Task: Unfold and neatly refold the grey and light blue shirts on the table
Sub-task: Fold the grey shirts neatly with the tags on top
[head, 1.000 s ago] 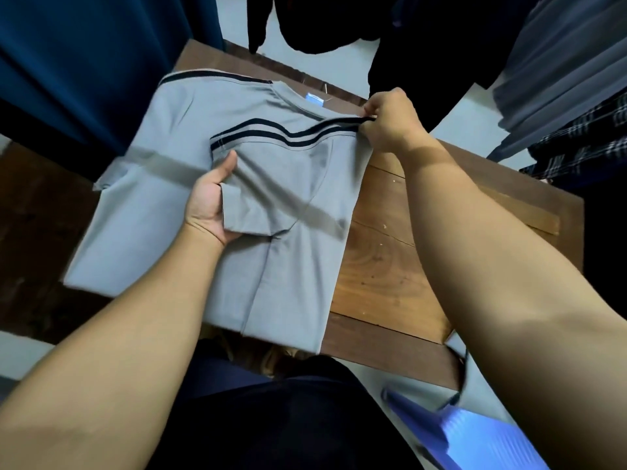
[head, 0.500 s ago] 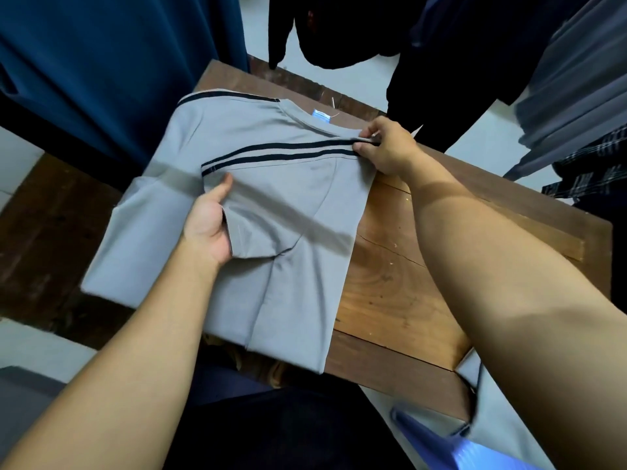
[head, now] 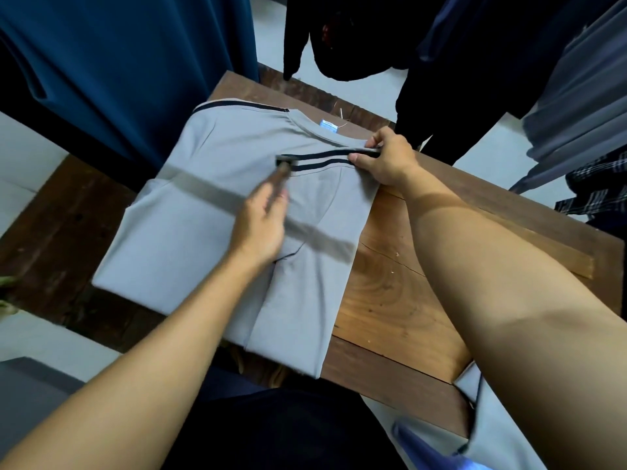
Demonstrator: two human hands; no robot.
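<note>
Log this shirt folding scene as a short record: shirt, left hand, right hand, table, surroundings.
shirt: grey shirt lies flat on the table, one sleeve folded over the body, dark stripes showing
left hand: blurred, fingers stretched toward the left end of the stripes
right hand: pinches the striped sleeve edge at the shirt's right side
table: wood, bare to the right of the shirt
surroundings: hanging clothes behind the table; pale fabric at its near right corner
</note>
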